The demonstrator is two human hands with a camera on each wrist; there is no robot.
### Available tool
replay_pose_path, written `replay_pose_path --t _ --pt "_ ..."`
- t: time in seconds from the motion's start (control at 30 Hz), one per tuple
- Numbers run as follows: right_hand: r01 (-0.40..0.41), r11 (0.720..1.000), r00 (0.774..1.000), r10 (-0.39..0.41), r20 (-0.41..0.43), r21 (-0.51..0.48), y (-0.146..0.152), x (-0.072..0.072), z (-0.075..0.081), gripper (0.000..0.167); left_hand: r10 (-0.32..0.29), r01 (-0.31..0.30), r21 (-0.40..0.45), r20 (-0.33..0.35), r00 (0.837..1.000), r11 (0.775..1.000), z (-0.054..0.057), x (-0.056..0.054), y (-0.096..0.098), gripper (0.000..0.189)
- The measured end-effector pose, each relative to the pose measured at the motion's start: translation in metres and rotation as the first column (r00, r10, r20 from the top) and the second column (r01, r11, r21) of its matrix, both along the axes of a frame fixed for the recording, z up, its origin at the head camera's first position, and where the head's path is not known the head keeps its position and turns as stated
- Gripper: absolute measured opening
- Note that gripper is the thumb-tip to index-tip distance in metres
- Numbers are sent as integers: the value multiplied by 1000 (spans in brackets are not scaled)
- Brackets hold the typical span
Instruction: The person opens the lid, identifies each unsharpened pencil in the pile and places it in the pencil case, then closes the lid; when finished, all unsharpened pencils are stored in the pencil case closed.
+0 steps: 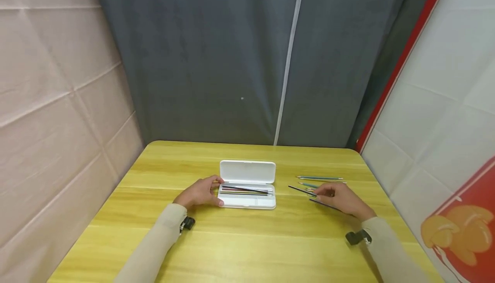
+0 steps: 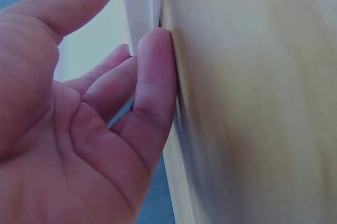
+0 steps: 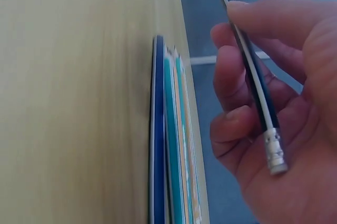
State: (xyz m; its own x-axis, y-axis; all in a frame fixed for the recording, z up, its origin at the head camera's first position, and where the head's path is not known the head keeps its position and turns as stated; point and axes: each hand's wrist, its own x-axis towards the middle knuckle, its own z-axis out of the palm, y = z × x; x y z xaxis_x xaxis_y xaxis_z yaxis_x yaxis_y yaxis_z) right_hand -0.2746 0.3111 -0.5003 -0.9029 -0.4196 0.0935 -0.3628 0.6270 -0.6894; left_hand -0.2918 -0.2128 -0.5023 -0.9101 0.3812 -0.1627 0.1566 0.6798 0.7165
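A white pencil case (image 1: pixel 267 203) lies with its lid (image 1: pixel 247 171) raised at the middle of the table, several pencils (image 1: pixel 243 192) inside it. My left hand (image 1: pixel 199 192) grips the case's left end, thumb near the front corner and fingers toward the back; its fingertips meet the white case wall (image 2: pixel 141 16) in the left wrist view. To the right of the case, my right hand (image 1: pixel 340 198) pinches a dark pencil with a pale stripe (image 3: pixel 255 82), its metal-banded end toward the palm. Below that hand a navy pencil (image 3: pixel 157 129) lies on the table beside teal pencils (image 3: pixel 170 129).
A teal pencil (image 1: pixel 319 177) lies on the table (image 1: pixel 247 248) behind the right hand, among several others. A dark grey curtain (image 1: pixel 216 59) hangs beyond the far edge, with pale sheets at the left (image 1: pixel 58 102) and right (image 1: pixel 437 102).
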Motion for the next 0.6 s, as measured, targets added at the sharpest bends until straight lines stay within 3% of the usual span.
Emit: replay_pose_path --t 0.27,0.6 --pt "-39 999 999 39 1 -33 -24 -10 1 14 6 -6 -1 8 1000 1000 -2 3 0 72" --pt "-39 999 997 37 -66 -37 -55 -19 12 12 3 -3 20 -6 1000 1000 -1 1 -2 72"
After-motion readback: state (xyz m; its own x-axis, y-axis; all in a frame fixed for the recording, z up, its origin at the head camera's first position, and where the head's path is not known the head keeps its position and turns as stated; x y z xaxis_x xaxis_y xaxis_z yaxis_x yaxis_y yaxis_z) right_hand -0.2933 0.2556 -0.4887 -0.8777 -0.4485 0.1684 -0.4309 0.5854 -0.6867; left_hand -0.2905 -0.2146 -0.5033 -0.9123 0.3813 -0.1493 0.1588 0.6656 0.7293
